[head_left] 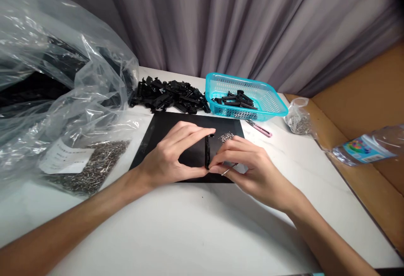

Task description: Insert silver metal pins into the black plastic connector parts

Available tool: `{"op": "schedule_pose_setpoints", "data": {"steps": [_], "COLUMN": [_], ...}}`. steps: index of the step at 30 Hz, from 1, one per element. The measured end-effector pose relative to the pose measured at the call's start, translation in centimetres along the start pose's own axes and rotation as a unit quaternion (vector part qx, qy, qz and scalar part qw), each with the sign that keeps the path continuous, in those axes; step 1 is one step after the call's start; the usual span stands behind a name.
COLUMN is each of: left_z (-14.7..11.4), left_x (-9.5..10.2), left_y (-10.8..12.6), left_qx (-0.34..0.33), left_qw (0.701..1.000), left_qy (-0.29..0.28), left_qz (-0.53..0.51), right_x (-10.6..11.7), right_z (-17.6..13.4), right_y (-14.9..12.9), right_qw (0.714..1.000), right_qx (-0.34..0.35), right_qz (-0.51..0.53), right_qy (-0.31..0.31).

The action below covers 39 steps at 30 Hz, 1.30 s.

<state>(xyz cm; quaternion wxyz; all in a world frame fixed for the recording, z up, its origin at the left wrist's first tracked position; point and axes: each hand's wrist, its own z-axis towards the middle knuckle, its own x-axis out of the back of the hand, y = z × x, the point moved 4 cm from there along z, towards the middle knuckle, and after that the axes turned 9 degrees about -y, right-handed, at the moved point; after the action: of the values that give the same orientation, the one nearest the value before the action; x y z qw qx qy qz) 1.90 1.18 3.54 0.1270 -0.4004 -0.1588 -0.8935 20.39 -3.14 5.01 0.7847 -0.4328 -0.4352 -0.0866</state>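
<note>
Between the thumb and fingertips of my left hand [172, 154] a narrow black plastic part [207, 152] is held upright on its end. My right hand [249, 162] is closed in a pinch, its fingertips at the part's lower end. A thin silver metal tool [229, 169] sticks out between the right thumb and fingers; its exact kind is unclear. What else the right fingertips pinch is hidden. Both hands are over a black mat [189, 120]. Just beyond my right fingers, a small heap of tiny metal pieces [226, 136] lies on the mat.
Behind the mat are a pile of black plastic parts [172, 95] and a blue basket [277, 103] holding several more. A pink-handled cutter [260, 128] lies beside the mat. Bags of metal pieces [101, 162] flank the workspace. A plastic bottle [366, 147] is at right.
</note>
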Motion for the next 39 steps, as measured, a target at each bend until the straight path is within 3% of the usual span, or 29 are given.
{"op": "schedule_pose_setpoints", "data": {"steps": [5,10,22,24,29,31,36,39], "left_z": [0.0,0.2,-0.2,-0.2,-0.1,-0.1,-0.2,-0.4], "left_x": [-0.1,-0.2,-0.8,-1.0,-1.1,-1.1,-1.1,-1.4], "left_y": [-0.1,-0.1,0.0,-0.1,-1.1,-1.4,-2.0,-2.3], "left_qx": [-0.011,-0.009,-0.016,0.004,0.124,0.148,0.176,0.186], "left_qw": [1.000,1.000,0.999,0.999,0.986,0.980,0.972,0.968], "left_qy": [0.002,0.000,-0.011,-0.020,-0.040,-0.055,-0.074,-0.080], "left_qz": [-0.003,0.002,-0.025,-0.040,-0.102,-0.118,-0.139,-0.148], "right_x": [-0.8,-1.1,-1.8,-1.5,-0.2,0.5,1.3,0.8], "right_z": [0.3,0.5,0.7,0.7,0.5,0.3,-0.2,-0.3], "right_y": [0.6,1.6,2.5,2.6,3.3,3.7,4.1,3.7], "right_qw": [0.991,0.972,0.963,0.964,0.961,0.964,0.969,0.964], "right_qx": [-0.100,-0.158,-0.181,-0.177,-0.144,-0.141,-0.139,-0.144], "right_qz": [0.091,0.170,0.200,0.198,0.236,0.226,0.151,0.148], "right_qy": [0.007,0.027,-0.004,-0.005,-0.019,0.008,0.140,0.165]}}
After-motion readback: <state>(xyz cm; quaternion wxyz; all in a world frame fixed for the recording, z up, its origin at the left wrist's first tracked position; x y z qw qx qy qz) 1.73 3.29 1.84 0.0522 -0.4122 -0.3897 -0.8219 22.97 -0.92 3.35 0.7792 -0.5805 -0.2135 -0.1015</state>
